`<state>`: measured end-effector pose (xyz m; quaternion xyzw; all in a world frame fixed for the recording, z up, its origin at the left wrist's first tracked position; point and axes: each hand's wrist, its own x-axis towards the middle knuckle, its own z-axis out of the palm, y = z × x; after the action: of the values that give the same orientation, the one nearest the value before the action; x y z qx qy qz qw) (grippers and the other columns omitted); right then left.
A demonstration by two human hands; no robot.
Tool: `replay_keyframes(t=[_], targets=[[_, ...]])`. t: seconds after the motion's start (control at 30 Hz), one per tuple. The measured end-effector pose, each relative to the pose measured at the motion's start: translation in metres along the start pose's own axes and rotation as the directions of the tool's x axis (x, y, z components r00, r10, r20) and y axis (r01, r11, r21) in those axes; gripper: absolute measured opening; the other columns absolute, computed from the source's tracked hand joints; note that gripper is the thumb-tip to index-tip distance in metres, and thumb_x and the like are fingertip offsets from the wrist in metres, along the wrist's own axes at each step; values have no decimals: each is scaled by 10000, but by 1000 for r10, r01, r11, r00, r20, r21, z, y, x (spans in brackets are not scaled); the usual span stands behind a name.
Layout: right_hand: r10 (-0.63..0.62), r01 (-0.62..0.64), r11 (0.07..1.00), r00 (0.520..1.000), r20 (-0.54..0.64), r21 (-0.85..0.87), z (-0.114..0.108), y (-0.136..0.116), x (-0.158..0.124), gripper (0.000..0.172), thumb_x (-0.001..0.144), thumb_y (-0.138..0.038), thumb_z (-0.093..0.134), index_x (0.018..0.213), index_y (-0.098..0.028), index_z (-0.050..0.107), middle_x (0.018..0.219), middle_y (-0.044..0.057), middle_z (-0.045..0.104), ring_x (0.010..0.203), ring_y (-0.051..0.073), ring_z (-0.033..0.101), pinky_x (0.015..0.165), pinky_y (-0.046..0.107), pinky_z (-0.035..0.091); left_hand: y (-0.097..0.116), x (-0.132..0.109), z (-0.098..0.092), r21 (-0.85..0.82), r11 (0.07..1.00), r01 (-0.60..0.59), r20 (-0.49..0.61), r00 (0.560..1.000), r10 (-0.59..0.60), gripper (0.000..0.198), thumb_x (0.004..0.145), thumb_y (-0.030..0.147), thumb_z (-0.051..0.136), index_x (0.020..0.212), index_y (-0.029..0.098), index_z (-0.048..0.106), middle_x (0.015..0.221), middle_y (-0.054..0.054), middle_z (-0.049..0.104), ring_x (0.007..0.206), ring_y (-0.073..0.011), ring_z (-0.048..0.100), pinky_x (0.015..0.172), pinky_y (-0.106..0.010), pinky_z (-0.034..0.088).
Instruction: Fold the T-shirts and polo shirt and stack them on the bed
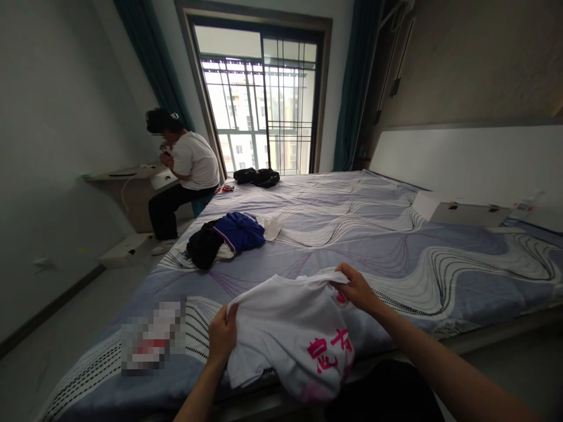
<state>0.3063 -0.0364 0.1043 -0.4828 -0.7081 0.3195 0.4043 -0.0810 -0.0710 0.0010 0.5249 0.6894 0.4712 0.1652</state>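
A white T-shirt (277, 322) with pink printed characters hangs between my two hands over the near edge of the bed. My left hand (222, 334) pinches its left side, thumb on top. On the other side my right hand (354, 287) grips the shirt's upper right corner, fingers closed on the cloth. The shirt's lower part droops below the mattress edge, above my dark-clothed lap. Left of my left hand, a pixelated flat item (153, 337) with a red patch lies on the sheet.
On the patterned bed sheet (308, 258) lies a heap of blue and black clothes (237, 231). Black bundles (257, 177) rest at the far edge. A white box (466, 212) stands by the headboard (475, 164). Another person (193, 161) sits at a small desk (116, 174), back left.
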Motion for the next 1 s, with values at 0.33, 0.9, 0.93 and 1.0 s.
replay_keyframes(t=[0.33, 0.9, 0.93, 1.0], targets=[[496, -221, 866, 493, 715, -448, -81, -37, -39, 310, 572, -420, 864, 618, -170, 687, 546, -44, 576, 511, 114, 497, 490, 212, 374, 8, -6, -51, -142, 985, 99, 424, 905, -30, 423, 680, 650, 683, 771, 238, 642, 702, -8, 622, 746, -231, 605, 685, -324, 534], [190, -156, 978, 942, 278, -139, -15, 26, 42, 244, 786, -397, 587, 674, -183, 629, 712, 5, 653, 731, 182, 595, 725, 282, 486, 33, 65, -13, 62, 987, -150, 327, 937, 122, 431, 798, 640, 462, 765, 241, 621, 721, -23, 672, 728, -218, 617, 726, -321, 503], [135, -101, 988, 937, 322, -119, 5, 32, 37, 194, 772, -353, 585, 683, -189, 639, 799, 12, 680, 800, 187, 611, 774, 281, 489, 26, 56, 0, 46, 985, -164, 343, 929, 139, 411, 817, 605, 457, 809, 240, 646, 796, -42, 706, 797, -232, 643, 770, -335, 510], [46, -22, 997, 924, 378, -69, 42, 37, 19, 152, 765, -318, 587, 692, -200, 651, 910, 16, 696, 874, 192, 621, 839, 286, 482, 14, 37, 18, 42, 977, -209, 332, 925, 183, 371, 849, 531, 463, 922, 242, 684, 1006, -79, 739, 985, -257, 660, 886, -367, 494]])
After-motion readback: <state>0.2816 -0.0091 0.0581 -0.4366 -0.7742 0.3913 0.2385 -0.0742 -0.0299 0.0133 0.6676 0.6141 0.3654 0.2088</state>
